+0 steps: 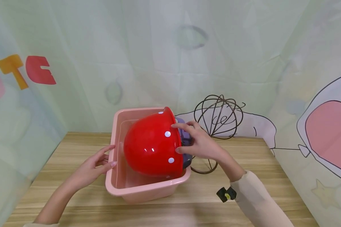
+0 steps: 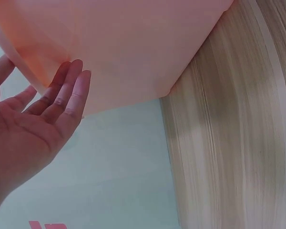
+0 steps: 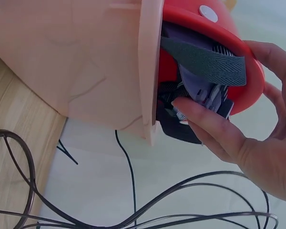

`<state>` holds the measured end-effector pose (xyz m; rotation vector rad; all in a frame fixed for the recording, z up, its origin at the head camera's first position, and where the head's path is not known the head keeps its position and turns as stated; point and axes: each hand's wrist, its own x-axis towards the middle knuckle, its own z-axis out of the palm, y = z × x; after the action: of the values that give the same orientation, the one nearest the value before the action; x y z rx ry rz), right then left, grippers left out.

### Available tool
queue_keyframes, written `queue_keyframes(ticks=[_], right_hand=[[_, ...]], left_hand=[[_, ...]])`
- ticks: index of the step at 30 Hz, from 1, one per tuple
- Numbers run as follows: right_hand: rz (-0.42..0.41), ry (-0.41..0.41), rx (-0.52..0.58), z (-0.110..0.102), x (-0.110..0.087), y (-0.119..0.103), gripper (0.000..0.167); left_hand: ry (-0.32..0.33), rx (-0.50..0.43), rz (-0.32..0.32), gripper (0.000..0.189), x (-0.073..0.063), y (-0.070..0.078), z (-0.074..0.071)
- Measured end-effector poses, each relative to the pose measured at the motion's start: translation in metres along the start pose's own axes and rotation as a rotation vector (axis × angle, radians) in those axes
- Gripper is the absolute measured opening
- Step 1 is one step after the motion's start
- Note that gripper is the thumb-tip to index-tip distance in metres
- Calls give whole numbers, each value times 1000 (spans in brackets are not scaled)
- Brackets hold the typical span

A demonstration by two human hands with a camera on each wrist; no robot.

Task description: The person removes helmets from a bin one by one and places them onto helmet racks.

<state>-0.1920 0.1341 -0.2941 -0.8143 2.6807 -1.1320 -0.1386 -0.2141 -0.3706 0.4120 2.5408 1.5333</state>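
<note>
A glossy red helmet (image 1: 150,145) with white dots lies on its side in a pink plastic bin (image 1: 142,189), its opening facing right. My right hand (image 1: 200,142) grips the helmet at its rim, with the fingers spread over the edge. In the right wrist view, the thumb lies by the grey strap (image 3: 209,64) and dark buckle parts inside the opening, while the other fingers are on the outer side of the rim. My left hand (image 1: 92,167) rests on the bin's left rim with the thumb and index fingertip; its other fingers extend along the outer wall, fairly straight.
A dark wire stand (image 1: 218,118) with a globe-shaped top and round base stands to the right of the bin, close to my right forearm. The wooden tabletop (image 1: 233,214) meets printed cloth walls (image 1: 136,63) at the back and sides.
</note>
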Motion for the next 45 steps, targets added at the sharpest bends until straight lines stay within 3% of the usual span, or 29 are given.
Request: queue_keyframes(ticks=[5,10,16,22,45], right_hand=[[-9,35,-49,3,-1,-2,66],[18,76,-17,2,-4,0,65],[31,52,-4,0,-7,1,73],[3,32,-24,0,-9,-1,70],[100,164,23,16,-13,-6,66]], left_hand=[[1,0,4,62,1,-1,1],[2,-3,33,61,0,-2,2],[3,-3,26,61,0,-2,2],[5,-2,-5,61,0,-2,3],[5,-11,-12,62,-1,-2,1]])
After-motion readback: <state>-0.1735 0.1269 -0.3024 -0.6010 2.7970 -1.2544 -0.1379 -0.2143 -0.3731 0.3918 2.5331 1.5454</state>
